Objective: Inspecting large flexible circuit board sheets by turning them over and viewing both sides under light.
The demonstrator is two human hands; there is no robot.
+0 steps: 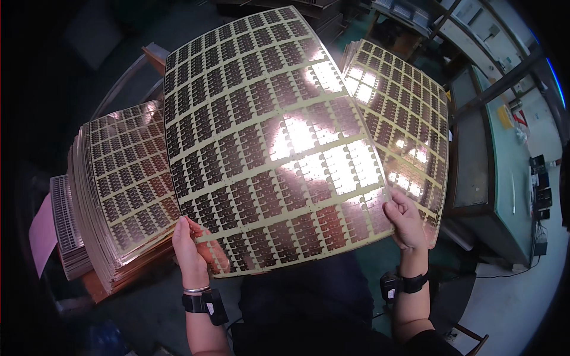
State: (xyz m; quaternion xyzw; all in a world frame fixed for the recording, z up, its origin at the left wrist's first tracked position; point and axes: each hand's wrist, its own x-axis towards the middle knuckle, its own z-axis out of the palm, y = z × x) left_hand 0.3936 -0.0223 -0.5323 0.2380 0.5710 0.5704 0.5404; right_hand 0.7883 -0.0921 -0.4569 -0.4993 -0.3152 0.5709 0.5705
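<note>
A large circuit board panel (237, 155), shiny copper with a pale green grid, is held up in front of me, its near edge slightly bowed. My left hand (191, 255) grips its near left corner, thumb on top. At the near right edge my right hand (407, 219) is closed on it, fingers partly hidden. Bright glare covers the panel's right half. To the left rises a tall stack of similar panels (127, 172). Behind the held panel on the right, another stack of panels (404, 107) is partly covered.
Left of the tall stack are a lower stack of panels (66, 207) and a pink sheet (43, 234). A green-topped workbench (504, 160) runs along the right, with a yellow object (505, 116) and several small black devices (540, 184) beside it. A metal rail (119, 83) curves behind the left stack.
</note>
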